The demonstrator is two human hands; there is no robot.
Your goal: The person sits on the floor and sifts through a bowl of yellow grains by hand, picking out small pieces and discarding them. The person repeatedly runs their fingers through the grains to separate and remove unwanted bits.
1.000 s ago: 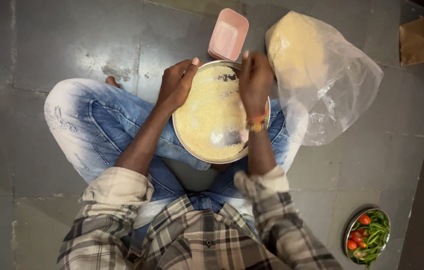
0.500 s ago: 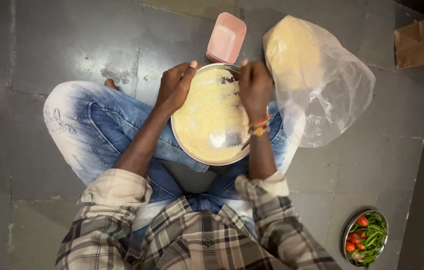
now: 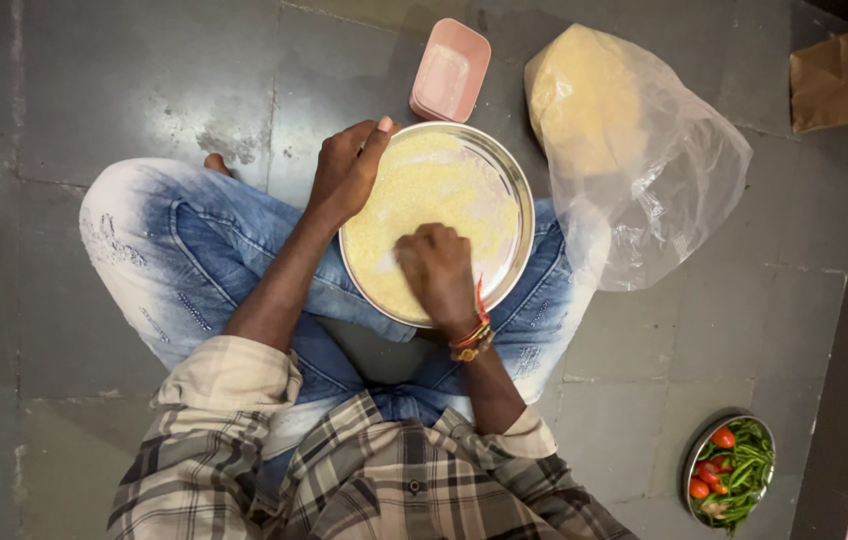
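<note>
At the left of the frame your bent knee in faded blue jeans (image 3: pixel 159 250) rests on the grey tiled floor (image 3: pixel 94 90). Moving toward the centre, your left hand (image 3: pixel 346 175) is closed over the left rim of the round steel plate (image 3: pixel 522 190), thumb up along the edge, holding it steady on your lap. The plate sits just above the middle of the frame and is covered with pale yellow grain (image 3: pixel 434 185).

Your right hand (image 3: pixel 436 270) is what has changed. A second ago it was up at the plate's far rim, near the top of the frame; now it has come down to the near, lower part of the plate and rests on the grain, fingers curled downward. From this angle you cannot tell whether the fingertips pinch anything or only press into the grain. The bare patches seen earlier near the far rim now look covered, so the grain seems to have been spread more evenly.

Just above the plate lies a small pink container (image 3: pixel 451 70). To the right, a clear plastic bag (image 3: pixel 644 160) holding more of the same grain leans beside the plate. At the lower right corner stands a steel bowl (image 3: pixel 696 462) of tomatoes and green chillies, well apart from your hands.
</note>
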